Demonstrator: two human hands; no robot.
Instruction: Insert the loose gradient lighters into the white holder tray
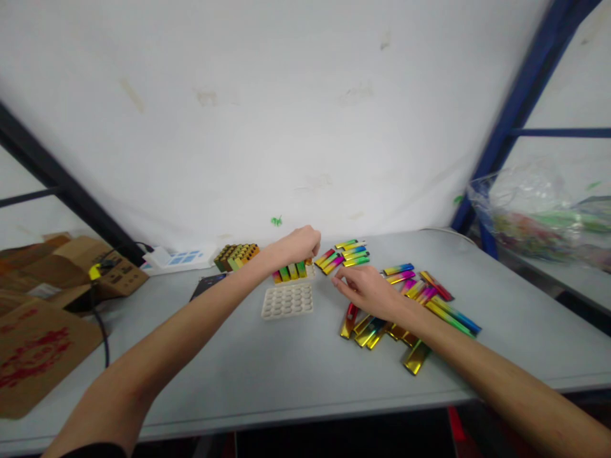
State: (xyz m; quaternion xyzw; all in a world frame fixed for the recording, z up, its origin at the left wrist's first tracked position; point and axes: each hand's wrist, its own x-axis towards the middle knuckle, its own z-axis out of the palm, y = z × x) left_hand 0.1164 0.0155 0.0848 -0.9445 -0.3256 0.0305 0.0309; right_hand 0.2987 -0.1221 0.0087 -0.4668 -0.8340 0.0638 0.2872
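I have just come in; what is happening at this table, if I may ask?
A person is handling shiny coloured sticks. The left hand is at the upright sticks near the back of the table; whether it grips one is hidden. The right hand is beside the scattered sticks, fingers bent; I cannot tell if it holds anything. A white tray with rows of hollows lies in front of the upright sticks.

Nothing can be read: the red print [35, 357] on the cardboard box [79, 334] is too blurred
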